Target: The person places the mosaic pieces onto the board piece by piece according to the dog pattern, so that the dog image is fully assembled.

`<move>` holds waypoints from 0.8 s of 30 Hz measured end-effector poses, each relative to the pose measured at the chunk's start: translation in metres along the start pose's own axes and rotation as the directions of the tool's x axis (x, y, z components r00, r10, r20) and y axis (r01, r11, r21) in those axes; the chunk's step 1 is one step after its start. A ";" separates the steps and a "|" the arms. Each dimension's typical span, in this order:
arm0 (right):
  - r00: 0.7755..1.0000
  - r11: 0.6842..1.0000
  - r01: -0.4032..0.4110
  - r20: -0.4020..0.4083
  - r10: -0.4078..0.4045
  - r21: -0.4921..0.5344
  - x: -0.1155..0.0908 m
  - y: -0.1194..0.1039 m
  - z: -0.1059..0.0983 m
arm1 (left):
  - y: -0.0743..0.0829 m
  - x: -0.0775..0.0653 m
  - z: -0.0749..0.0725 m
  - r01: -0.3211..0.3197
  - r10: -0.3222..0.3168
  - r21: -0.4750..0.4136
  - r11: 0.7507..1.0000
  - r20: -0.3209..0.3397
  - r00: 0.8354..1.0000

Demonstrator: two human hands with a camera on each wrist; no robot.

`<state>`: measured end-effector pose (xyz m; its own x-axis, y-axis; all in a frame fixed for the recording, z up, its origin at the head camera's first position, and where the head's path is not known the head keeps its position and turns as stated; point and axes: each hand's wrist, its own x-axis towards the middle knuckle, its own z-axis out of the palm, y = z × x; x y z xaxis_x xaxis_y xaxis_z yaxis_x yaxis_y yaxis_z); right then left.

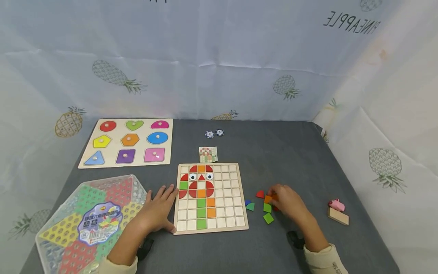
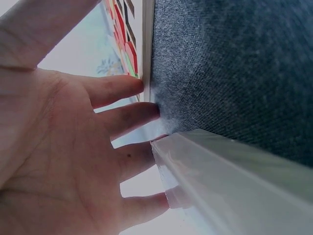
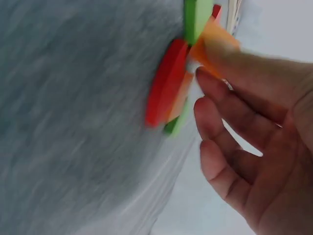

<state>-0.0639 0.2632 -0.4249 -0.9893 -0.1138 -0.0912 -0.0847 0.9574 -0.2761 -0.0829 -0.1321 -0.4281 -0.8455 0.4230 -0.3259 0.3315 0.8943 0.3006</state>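
Observation:
My left hand (image 1: 155,214) lies with spread, straight fingers at the left edge of the wooden grid board (image 1: 227,202), its thumb at the lower left corner. In the left wrist view the fingertips (image 2: 136,85) meet the board's side. On the grid, red, green and orange pieces and two eye discs form a figure. Right of the board, my right hand (image 1: 288,200) pinches an orange square block (image 3: 211,43) over loose pieces. Near it lie green blocks (image 1: 268,218), a red piece (image 3: 165,83) and a teal piece (image 1: 250,206).
A picture card (image 1: 208,154) and two poker chips (image 1: 214,133) lie beyond the board. A shape puzzle (image 1: 115,135) is at the back left, a clear-lidded game box (image 1: 70,213) at the front left. A pink pig figure (image 1: 337,204) and wooden block (image 1: 338,216) stand right.

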 end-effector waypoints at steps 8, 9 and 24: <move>0.970 0.948 0.243 -0.066 -0.234 0.207 0.020 -0.076 0.012 | -0.001 0.001 0.000 0.003 -0.004 -0.016 1.000 -0.004 1.000; 0.962 0.934 0.273 -0.042 -0.271 0.231 0.023 -0.085 0.015 | 0.000 0.001 0.000 0.004 -0.004 -0.016 1.000 -0.005 1.000; 0.933 0.930 0.359 0.004 -0.360 0.073 0.032 -0.117 0.040 | 0.000 0.002 -0.001 -0.010 0.010 -0.003 1.000 -0.001 1.000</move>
<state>-0.0815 0.1371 -0.4336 -0.8918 -0.4523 0.0108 -0.4255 0.8304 -0.3598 -0.0847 -0.1318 -0.4279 -0.8425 0.4316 -0.3224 0.3386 0.8897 0.3062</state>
